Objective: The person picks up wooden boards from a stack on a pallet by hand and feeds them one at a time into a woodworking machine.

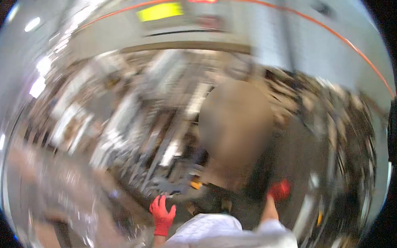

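My left hand (162, 215), in a red glove, is at the lower middle with its fingers apart and nothing in them. It is nearest to a cluttered surface of grey metal-looking parts (165, 184), just beyond its fingertips. My right hand (279, 190), also in a red glove, hangs out to the right over dark floor. Motion smears its fingers, so whether they are closed or hold anything does not show. A small yellow-orange item (196, 184) lies between the two hands, beside the grey parts.
A large blurred tan oval (236, 123) covers the middle. Long pale pieces (119, 116) lie slanted at left, near a brownish surface (84, 194). More smeared clutter (340, 130) stands at right. An orange cable (318, 27) arcs overhead past a bright yellow panel (160, 12). My shoes (226, 206) stand below.
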The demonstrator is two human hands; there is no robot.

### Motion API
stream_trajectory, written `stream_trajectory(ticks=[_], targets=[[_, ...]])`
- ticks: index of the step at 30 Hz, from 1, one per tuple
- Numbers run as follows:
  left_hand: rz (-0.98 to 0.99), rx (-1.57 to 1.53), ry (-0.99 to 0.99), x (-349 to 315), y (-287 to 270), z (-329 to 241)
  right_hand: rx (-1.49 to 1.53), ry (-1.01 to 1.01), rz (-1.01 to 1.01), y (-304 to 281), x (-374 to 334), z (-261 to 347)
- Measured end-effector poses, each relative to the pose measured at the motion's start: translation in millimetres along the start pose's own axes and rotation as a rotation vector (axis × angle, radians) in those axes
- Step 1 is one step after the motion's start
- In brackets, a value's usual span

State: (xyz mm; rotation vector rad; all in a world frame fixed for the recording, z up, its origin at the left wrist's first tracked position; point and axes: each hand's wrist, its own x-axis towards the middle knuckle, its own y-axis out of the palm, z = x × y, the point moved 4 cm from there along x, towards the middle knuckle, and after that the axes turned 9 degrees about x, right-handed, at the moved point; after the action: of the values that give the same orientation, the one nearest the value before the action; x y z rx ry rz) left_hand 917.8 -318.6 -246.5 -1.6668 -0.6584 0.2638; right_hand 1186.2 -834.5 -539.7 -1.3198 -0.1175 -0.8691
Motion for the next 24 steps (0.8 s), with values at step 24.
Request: stream_trajectory(ticks=[24], targets=[[-1.672,0.397,-1.347,-388.1,-458.1,323.1,1.106,-1.473,0.944,-157.5,-247.8,442.4]])
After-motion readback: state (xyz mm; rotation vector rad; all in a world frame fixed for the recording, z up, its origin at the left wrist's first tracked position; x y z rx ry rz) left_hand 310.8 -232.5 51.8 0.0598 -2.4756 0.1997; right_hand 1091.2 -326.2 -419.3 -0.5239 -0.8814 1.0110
